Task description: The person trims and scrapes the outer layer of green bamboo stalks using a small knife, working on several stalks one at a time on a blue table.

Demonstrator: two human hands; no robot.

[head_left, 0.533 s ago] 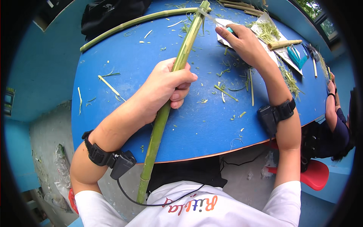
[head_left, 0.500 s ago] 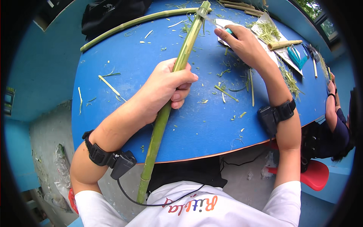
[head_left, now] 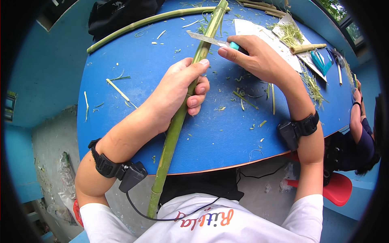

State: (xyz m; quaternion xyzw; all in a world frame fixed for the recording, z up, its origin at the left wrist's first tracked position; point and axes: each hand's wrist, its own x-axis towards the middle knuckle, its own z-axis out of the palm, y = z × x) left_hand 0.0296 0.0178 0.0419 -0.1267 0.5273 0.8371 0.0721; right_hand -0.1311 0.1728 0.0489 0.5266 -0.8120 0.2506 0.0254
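A long green bamboo stalk lies across the blue table and runs down past its near edge toward my body. My left hand is wrapped around the stalk's middle, thumb along its top. My right hand grips a knife by its teal handle. The silver blade points left and rests against the stalk just above my left thumb.
A second, thinner green stalk lies across the far side of the table. White paper sheets, a short cut bamboo piece, a teal tool and several green shavings lie at the right. Another person's arm rests at the table's right edge, above a red stool.
My right hand has picked up the knife from the paper and brought it left, so the blade now meets the stalk. My left hand still holds the stalk.
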